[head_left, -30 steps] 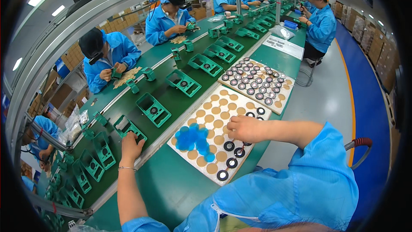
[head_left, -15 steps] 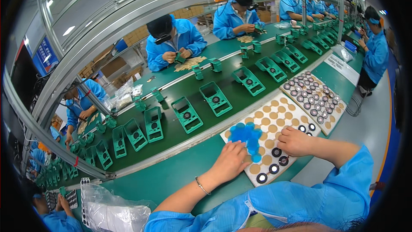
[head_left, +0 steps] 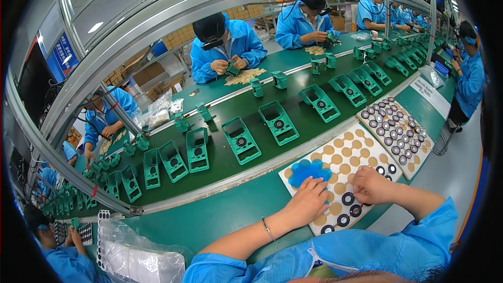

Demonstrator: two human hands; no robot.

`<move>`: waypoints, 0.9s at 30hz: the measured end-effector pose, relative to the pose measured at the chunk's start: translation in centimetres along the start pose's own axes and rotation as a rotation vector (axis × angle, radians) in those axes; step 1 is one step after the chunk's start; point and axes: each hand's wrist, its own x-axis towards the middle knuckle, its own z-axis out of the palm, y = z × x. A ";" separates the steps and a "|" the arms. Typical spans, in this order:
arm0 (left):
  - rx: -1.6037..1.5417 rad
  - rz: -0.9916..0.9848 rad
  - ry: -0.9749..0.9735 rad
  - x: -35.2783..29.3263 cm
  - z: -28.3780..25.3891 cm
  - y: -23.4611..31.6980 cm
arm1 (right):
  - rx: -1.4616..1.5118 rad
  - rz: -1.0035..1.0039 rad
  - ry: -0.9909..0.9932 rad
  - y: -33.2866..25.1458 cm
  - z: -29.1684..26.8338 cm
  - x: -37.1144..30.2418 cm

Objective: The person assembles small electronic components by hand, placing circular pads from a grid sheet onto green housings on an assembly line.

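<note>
My left hand (head_left: 308,202) lies over the near left part of a white board (head_left: 287,172) with rows of tan round spots. Its fingers are stretched out, the tips at the near edge of a pile of thin translucent blue discs (head_left: 304,174). My right hand (head_left: 371,185) is over the board's right half with its fingers curled in. What its fingertips hold, if anything, is hidden. Black ring-shaped parts with pale centres, such as one ring (head_left: 348,198) beside my right fingertips, sit along the board's near edge. Others (head_left: 392,169) lie at the right.
A second board (head_left: 416,163) holding many dark round parts adjoins on the right. Beyond a metal rail, green housings (head_left: 278,123) line a dark green conveyor (head_left: 220,175). Plastic-wrapped white material (head_left: 141,262) lies at the near left. Co-workers in blue sit across the line.
The whole view has shifted, moving the scene right and down. My left hand has moved over the near part of the blue discs, covering some. My right hand has come nearer the black rings.
</note>
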 end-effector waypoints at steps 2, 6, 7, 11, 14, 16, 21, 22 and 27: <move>-0.019 0.016 0.049 0.2 0.0 0.4 | 0.120 -0.019 0.058 -0.3 -0.7 0.3; -0.096 0.039 0.202 1.4 -0.8 1.8 | 0.459 0.051 0.295 -0.6 -0.4 0.6; -0.090 -0.018 0.318 1.6 -1.2 2.1 | 0.459 0.073 0.308 -0.9 -0.2 1.0; -0.067 -0.078 0.529 1.4 -1.9 1.4 | 1.231 0.226 0.495 -1.5 1.5 3.3; -0.034 -0.096 0.516 0.8 -2.7 2.0 | 1.735 0.453 0.325 -3.4 0.8 4.5; -0.049 -0.122 0.517 0.5 -2.2 1.4 | 1.877 0.402 0.169 -3.6 1.4 4.8; -0.289 -0.223 0.487 0.4 -2.3 1.4 | 1.607 0.396 0.002 -4.0 1.8 4.4; -0.287 -0.222 0.487 0.4 -2.4 1.6 | 1.569 0.361 0.010 -4.0 1.9 4.4; -0.284 -0.202 0.455 0.5 -2.9 2.7 | 1.522 0.275 -0.002 -4.3 1.8 4.2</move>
